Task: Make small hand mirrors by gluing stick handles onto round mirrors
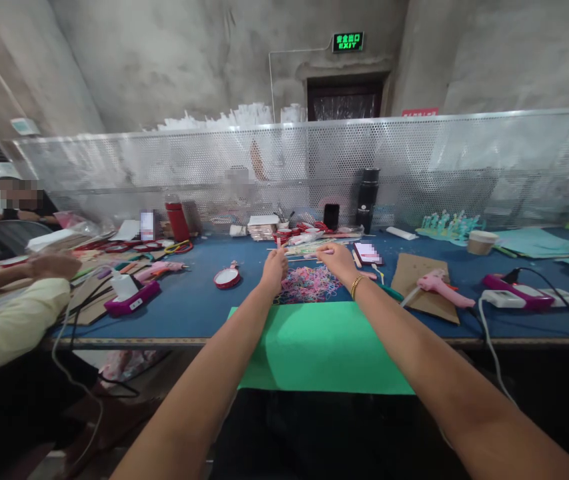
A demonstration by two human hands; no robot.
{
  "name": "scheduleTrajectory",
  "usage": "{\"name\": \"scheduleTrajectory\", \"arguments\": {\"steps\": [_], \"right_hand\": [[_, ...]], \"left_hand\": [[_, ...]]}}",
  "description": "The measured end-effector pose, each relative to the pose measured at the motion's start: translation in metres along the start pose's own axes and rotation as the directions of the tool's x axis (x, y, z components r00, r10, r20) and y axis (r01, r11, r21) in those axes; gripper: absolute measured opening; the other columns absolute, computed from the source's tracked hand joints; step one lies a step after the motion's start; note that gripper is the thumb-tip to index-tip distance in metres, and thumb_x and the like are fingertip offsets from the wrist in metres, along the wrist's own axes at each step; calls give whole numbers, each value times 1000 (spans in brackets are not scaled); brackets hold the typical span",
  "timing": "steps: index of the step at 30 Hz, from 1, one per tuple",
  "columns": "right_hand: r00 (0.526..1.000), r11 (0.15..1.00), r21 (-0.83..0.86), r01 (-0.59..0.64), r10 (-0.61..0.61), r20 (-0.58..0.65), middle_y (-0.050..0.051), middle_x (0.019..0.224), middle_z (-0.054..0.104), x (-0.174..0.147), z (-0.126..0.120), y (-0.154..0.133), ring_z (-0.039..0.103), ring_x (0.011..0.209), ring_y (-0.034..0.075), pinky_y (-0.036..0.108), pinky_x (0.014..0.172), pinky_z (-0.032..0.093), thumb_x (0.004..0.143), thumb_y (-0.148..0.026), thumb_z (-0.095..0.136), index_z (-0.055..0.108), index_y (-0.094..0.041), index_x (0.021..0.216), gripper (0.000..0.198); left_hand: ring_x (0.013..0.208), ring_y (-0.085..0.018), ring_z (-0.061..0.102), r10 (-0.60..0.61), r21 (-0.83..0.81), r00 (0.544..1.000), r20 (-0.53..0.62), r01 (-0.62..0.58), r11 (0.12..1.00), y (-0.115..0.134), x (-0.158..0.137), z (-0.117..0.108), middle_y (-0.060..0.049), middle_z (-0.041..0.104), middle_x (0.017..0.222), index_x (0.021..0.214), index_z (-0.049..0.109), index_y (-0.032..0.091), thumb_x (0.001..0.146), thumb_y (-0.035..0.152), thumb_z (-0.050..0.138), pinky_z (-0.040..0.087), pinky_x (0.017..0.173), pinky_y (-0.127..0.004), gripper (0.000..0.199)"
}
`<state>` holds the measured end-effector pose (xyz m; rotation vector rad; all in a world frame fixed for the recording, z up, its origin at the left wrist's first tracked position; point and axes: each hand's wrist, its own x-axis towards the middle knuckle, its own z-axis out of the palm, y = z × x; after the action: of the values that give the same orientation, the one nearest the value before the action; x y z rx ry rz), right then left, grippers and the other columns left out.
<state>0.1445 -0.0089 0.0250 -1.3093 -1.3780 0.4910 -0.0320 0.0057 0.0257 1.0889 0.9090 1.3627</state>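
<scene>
My left hand (pixel 275 267) is closed at the left edge of a heap of thin multicoloured loops (pixel 311 285) that look like small rubber bands. Whatever it grips is too small to make out. On the heap's right side, my right hand (pixel 340 261), with a gold-coloured bracelet at the wrist, pinches a slim pinkish-purple piece (pixel 325 252). Pale thin sticks (pixel 297 251) lie just behind the heap, between the two hands. Under my forearms a bright green sheet (pixel 324 347) hangs over the table's front edge.
A round red-rimmed tin (pixel 227 277) lies left. Pink glue guns (pixel 445 288) (pixel 159 270) and purple power strips (pixel 519 292) with cords flank me. Red bottle (pixel 177 219), black flask (pixel 367 200) and paper cup (pixel 481 242) stand behind. A co-worker's yellow sleeve (pixel 19 327) is at left.
</scene>
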Motion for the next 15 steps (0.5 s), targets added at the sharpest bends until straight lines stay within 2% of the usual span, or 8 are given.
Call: {"name": "scheduleTrajectory", "arguments": {"steps": [2,4,7,9,12,15], "right_hand": [[995,990,-140,31,-18,94,0,72,72,11,1,0,64,72,18,27,71,47,67,-27,69,74,-24,73,7],[988,985,-165,41,-15,156,0,74,73,21,6,0,64,70,18,27,71,47,66,-26,72,75,-25,79,13],[987,983,-182,31,-2,158,2,80,74,34,11,3,65,70,18,27,71,47,62,-25,77,75,-22,93,31],[989,978,-204,42,-12,147,6,83,74,39,5,7,66,73,18,26,71,46,66,-25,75,75,-18,94,29],[989,964,-254,80,-44,143,7,91,75,40,-24,16,67,82,19,25,73,45,72,-26,70,75,-18,86,18],[993,875,-474,97,-56,101,5,87,75,38,-67,22,66,81,19,26,70,43,76,-26,63,75,-21,80,14]], "left_hand": [[36,-4,21,10,-11,1000,-10,-10,1000,0,0,0,10,30,50,88,49,21,84,38,58,10,38,-18,20],[37,-4,25,17,-8,1000,7,-17,1000,0,0,-1,9,34,52,86,48,21,84,35,57,11,38,-17,16],[41,-5,34,16,13,999,31,-16,1000,0,0,-2,7,42,56,85,47,20,85,33,56,16,39,-16,15],[43,-6,40,27,31,999,34,-28,999,-2,1,-2,6,46,58,85,48,20,85,32,54,20,40,-15,13],[50,-7,49,39,39,998,40,-40,998,-4,1,-1,4,54,63,85,50,20,85,29,53,29,43,-15,10],[57,-9,57,11,9,998,60,-12,1000,-6,1,1,1,61,71,84,51,19,83,27,57,39,50,-17,9]]}}
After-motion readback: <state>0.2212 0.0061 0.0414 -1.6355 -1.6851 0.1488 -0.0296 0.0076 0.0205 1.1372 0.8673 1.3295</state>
